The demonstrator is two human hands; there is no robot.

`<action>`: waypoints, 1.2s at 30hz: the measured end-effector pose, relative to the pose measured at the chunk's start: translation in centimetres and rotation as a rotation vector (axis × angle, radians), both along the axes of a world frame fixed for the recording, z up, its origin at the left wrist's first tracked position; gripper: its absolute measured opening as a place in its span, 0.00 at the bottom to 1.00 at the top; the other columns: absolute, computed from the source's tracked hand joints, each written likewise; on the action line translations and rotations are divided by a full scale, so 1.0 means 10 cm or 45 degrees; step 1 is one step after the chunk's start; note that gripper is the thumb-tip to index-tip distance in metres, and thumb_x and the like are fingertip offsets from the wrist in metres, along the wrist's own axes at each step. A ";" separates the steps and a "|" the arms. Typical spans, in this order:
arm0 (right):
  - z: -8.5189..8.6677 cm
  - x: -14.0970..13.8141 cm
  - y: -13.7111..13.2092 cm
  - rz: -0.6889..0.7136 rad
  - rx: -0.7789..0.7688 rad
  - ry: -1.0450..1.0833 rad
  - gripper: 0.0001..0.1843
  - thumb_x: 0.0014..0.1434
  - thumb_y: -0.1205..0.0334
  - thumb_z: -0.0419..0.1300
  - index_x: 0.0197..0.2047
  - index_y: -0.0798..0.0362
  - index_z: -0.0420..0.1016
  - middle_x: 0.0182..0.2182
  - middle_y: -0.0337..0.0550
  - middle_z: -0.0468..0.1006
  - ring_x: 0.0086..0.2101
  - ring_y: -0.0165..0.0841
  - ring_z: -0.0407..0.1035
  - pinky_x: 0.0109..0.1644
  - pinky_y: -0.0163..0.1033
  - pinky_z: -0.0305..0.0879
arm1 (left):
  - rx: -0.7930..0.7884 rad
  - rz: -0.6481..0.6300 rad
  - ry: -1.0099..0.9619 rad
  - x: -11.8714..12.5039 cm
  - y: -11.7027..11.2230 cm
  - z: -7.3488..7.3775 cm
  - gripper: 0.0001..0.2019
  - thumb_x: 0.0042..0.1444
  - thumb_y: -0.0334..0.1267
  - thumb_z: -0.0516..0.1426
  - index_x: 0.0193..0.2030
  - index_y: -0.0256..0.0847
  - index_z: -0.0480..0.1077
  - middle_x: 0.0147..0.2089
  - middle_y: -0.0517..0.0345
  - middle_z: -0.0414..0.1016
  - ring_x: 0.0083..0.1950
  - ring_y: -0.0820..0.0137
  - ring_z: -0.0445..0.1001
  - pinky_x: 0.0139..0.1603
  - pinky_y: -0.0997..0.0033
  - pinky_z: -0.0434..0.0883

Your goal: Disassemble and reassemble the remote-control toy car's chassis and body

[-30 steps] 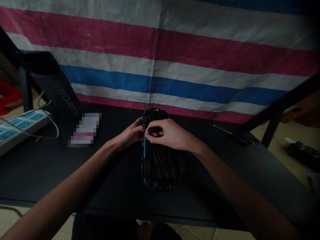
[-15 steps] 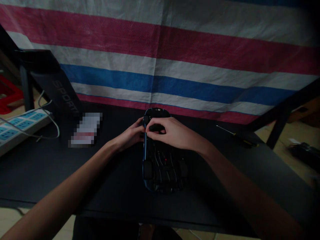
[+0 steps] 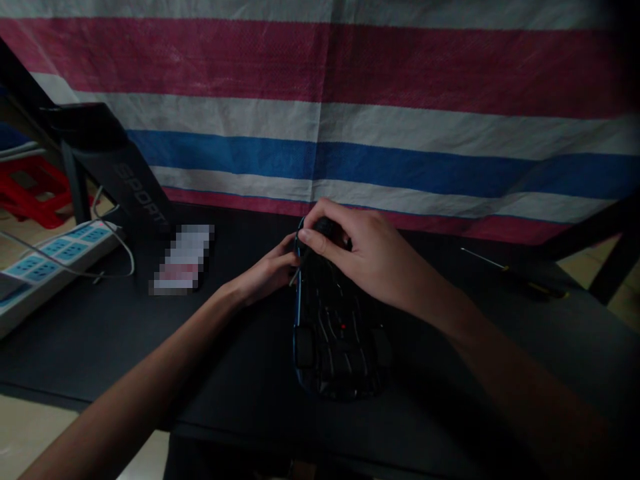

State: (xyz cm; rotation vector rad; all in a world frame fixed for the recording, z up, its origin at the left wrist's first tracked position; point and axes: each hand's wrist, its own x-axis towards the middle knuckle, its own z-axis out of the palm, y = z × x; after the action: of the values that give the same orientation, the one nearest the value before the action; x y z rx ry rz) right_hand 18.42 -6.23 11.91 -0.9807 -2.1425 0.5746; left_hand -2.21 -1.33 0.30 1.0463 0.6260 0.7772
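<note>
A toy car [image 3: 337, 333] lies upside down on the black table, its dark underside facing up and a strip of blue body along its left edge. My left hand [image 3: 273, 267] grips the car's left side near the far end, fingertips partly hidden there. Over that far end, my right hand [image 3: 350, 240] curls its thumb and fingers around a black wheel [image 3: 327, 228] with ridged tread. Whether the wheel touches the car is hidden by the hand. A near left wheel [image 3: 304, 347] shows on the car.
A screwdriver [image 3: 535, 283] lies at the right. On the left are a blurred-out phone-like object [image 3: 184, 260], a white power strip [image 3: 60, 263] with a cable, and a dark bottle marked SPORT [image 3: 133, 180]. A striped sheet [image 3: 425, 120] hangs behind the table [image 3: 240, 387].
My right hand has moved toward the car's far end and turned, bringing the black wheel into sight. My left hand stays at the car's side. The view has shifted slightly.
</note>
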 end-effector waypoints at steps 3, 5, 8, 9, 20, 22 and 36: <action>-0.01 0.03 0.02 -0.029 0.120 -0.041 0.07 0.78 0.58 0.61 0.45 0.48 0.76 0.37 0.37 0.82 0.36 0.34 0.74 0.46 0.40 0.65 | -0.001 -0.006 0.001 0.00 -0.01 0.02 0.37 0.57 0.40 0.69 0.73 0.48 0.66 0.48 0.58 0.78 0.47 0.63 0.75 0.51 0.61 0.70; -0.01 0.05 0.03 -0.056 0.228 -0.085 0.06 0.77 0.60 0.62 0.44 0.48 0.76 0.37 0.38 0.82 0.37 0.35 0.74 0.48 0.41 0.65 | -0.011 -0.005 -0.014 0.00 -0.01 0.02 0.37 0.57 0.38 0.68 0.73 0.48 0.66 0.53 0.55 0.79 0.51 0.61 0.76 0.54 0.59 0.71; 0.00 0.09 0.03 -0.090 0.366 -0.176 0.05 0.77 0.62 0.63 0.44 0.48 0.76 0.38 0.39 0.82 0.39 0.37 0.75 0.52 0.43 0.65 | -0.024 0.005 -0.022 0.00 -0.01 0.01 0.38 0.58 0.36 0.67 0.74 0.48 0.64 0.61 0.51 0.79 0.58 0.58 0.77 0.57 0.57 0.73; 0.00 0.10 0.03 -0.097 0.401 -0.202 0.05 0.77 0.62 0.62 0.44 0.48 0.76 0.38 0.40 0.82 0.39 0.37 0.75 0.53 0.44 0.64 | -0.022 0.010 -0.023 0.01 -0.01 0.01 0.38 0.58 0.36 0.66 0.75 0.48 0.63 0.63 0.50 0.79 0.59 0.57 0.77 0.58 0.57 0.73; -0.03 0.05 -0.04 -0.066 0.582 -0.386 0.08 0.80 0.63 0.57 0.48 0.51 0.77 0.40 0.42 0.84 0.41 0.38 0.76 0.55 0.45 0.63 | 0.003 0.017 -0.056 0.00 0.00 -0.02 0.29 0.61 0.36 0.67 0.69 0.45 0.69 0.59 0.51 0.81 0.56 0.57 0.80 0.58 0.55 0.75; -0.03 0.03 -0.05 -0.072 0.634 -0.423 0.08 0.80 0.63 0.57 0.48 0.51 0.77 0.40 0.42 0.84 0.41 0.37 0.76 0.54 0.44 0.63 | 0.024 0.010 -0.074 0.00 0.00 -0.03 0.29 0.62 0.37 0.67 0.69 0.46 0.70 0.61 0.50 0.82 0.57 0.56 0.80 0.58 0.55 0.76; -0.15 -0.06 -0.07 -0.044 0.791 -0.327 0.13 0.79 0.66 0.54 0.52 0.53 0.82 0.41 0.43 0.87 0.42 0.36 0.77 0.53 0.44 0.65 | 0.114 -0.022 -0.074 -0.04 0.02 -0.10 0.17 0.66 0.43 0.68 0.59 0.43 0.75 0.54 0.52 0.83 0.54 0.62 0.81 0.57 0.62 0.77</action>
State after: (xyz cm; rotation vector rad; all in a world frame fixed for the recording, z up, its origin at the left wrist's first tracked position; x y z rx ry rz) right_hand 17.81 -6.89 10.46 -0.7600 -2.3003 -0.2502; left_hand -2.66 -1.09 -0.73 1.1055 0.5354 0.8237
